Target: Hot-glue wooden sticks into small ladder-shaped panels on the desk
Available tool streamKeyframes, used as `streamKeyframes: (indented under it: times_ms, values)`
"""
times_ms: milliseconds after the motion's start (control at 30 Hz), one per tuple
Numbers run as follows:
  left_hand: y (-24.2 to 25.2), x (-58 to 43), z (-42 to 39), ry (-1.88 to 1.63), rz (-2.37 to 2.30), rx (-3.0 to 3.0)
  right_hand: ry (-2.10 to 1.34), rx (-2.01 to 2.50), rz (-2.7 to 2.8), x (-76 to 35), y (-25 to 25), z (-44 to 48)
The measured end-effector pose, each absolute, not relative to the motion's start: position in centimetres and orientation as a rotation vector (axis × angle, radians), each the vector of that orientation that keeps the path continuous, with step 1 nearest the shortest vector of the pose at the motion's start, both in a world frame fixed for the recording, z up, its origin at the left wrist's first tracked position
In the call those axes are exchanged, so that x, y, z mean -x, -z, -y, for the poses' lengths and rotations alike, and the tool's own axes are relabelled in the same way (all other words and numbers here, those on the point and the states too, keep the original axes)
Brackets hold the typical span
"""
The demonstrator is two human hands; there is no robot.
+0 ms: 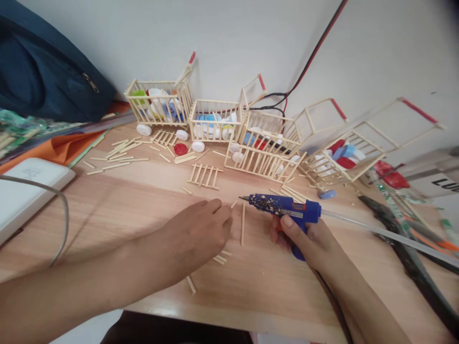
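My right hand is wrapped round a blue hot glue gun, its nozzle pointing left and a long clear glue stick trailing from its back. Close to the nozzle, my left hand pinches a short wooden stick whose tip pokes out past the fingers. A longer stick lies upright in view on the table between both hands. Several more sticks lie partly hidden under my left hand. Beyond it rests a small ladder-like grid of glued sticks.
Several miniature stick carts with red handles, filled with bottle caps, line the wall. Loose sticks and a red cap lie before them. A white box-shaped device with a cable is at left, below a dark blue bag. Black pliers-like handles lie right.
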State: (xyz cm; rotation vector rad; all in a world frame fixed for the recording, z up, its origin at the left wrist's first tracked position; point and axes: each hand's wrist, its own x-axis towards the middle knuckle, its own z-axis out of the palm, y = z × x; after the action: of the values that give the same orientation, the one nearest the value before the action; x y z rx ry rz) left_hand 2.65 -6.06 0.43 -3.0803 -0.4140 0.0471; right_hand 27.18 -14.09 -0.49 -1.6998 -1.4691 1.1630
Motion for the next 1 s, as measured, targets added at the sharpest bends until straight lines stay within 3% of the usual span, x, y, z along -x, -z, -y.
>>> streamKeyframes:
  times_ms: [300,500,767,1000]
  values:
    - [-0.9,-3.4,6.1,-0.034,0.655,3.104,-1.153,1.736,1.476,-27.5,0.1,14.1]
    - [-0.5,-4.1,6.9,0.411,0.339,3.032,-1.164,1.763,1.487,-28.2,0.0,14.2]
    - [0.8,-3.8,6.5,0.311,0.189,3.001,-1.216,1.676,1.443,-28.4,0.2,14.4]
    - [0.3,-3.9,6.5,0.251,0.194,3.021,-1.046,1.758,1.475,-27.7,0.5,15.4]
